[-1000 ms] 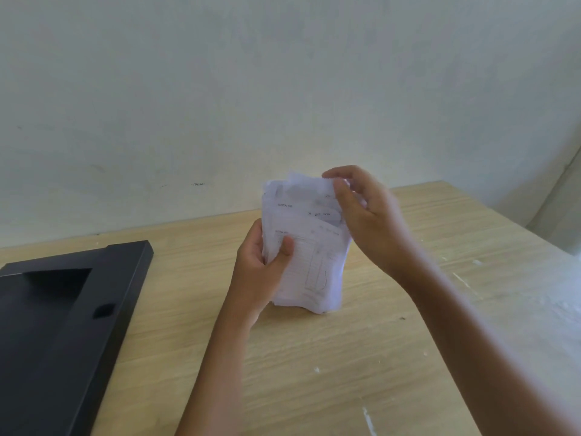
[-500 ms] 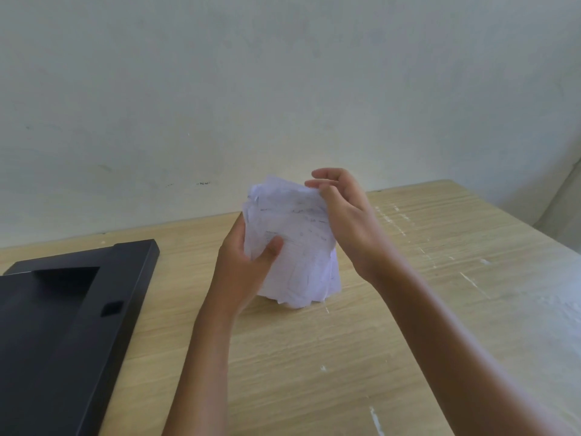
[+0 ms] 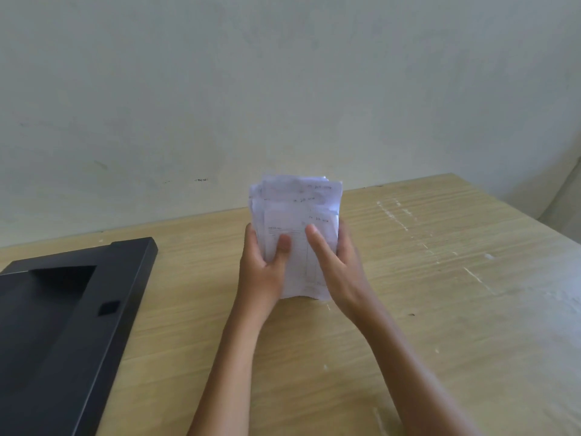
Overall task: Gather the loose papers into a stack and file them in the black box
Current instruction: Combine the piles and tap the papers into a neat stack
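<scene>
Both hands grip upright paper stack (image 3: 297, 234) on table (image 3: 440, 309): left hand (image 3: 264, 269), right hand (image 3: 338, 265). Black box (image 3: 63, 325) lies at left, apart.

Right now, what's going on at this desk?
A person holds a stack of papers upright with both hands, its bottom edge down at the wooden table, apparently squaring it up. The left hand grips the left side, thumb across the front; the right hand grips the right side the same way. The top edges look uneven. The black box sits open on the table to the left, apart from the hands; nothing is filed yet.
</scene>
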Motion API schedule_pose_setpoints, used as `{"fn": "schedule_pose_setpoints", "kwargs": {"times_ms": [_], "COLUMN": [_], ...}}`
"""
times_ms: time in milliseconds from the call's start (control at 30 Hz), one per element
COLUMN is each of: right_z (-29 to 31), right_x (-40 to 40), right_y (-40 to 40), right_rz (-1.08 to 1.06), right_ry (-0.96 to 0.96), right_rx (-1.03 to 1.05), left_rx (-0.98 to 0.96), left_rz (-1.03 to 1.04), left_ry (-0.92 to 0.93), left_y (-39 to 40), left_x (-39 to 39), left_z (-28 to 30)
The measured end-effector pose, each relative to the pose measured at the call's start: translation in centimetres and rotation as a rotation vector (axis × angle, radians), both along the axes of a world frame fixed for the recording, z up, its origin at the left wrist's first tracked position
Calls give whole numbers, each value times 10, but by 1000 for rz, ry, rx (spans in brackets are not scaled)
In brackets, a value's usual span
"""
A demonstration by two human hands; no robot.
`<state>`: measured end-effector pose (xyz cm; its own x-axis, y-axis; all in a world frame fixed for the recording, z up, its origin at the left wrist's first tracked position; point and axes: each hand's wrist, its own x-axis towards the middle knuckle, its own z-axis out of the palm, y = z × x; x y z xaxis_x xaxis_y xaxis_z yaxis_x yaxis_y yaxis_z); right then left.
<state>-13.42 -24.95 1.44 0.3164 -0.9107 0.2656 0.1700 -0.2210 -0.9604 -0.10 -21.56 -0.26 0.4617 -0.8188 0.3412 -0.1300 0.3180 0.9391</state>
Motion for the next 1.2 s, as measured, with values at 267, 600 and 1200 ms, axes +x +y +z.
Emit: {"fn": "schedule_pose_setpoints", "kwargs": {"times_ms": [267, 600, 1200], "right_z": [3, -22, -11], "right_x": [6, 3, -4], "right_y": [-12, -17, -24], "right_rz": [-177, -85, -57], "right_ry": [15, 15, -96], "right_rx": [-167, 27, 138], "left_rx": [-197, 60, 325], "left_rz": [132, 41, -245], "left_ry": [-76, -143, -191], "left_y": [-1, 1, 23], "left_x": [1, 3, 46], "left_z": [14, -8, 15]}}
